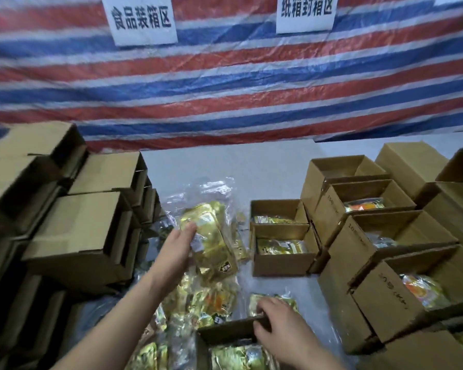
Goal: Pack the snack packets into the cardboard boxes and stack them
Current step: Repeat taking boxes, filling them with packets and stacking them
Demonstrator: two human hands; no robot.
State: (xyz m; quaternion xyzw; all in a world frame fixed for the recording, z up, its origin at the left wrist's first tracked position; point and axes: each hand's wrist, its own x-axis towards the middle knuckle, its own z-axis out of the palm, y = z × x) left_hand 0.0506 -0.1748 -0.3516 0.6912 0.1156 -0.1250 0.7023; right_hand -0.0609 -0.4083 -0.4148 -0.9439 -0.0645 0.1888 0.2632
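Both hands (pixel 177 245) (pixel 275 325) forward (fingers curled)

Closed boxes (pixel 75 209) stacked along the bench (pixel 225 166) left edge; open boxes (pixel 372 214) along the right edge. Loose snack packets (pixel 214 241) lie between. One open box (pixel 225 335) sits at the near edge.

Grey table (pixel 265 169) spans frame centre. Closed cardboard boxes (pixel 75 231) stacked at left; open boxes (pixel 284 252) at right; gold snack packets (pixel 214 247) heaped centre, lower middle.
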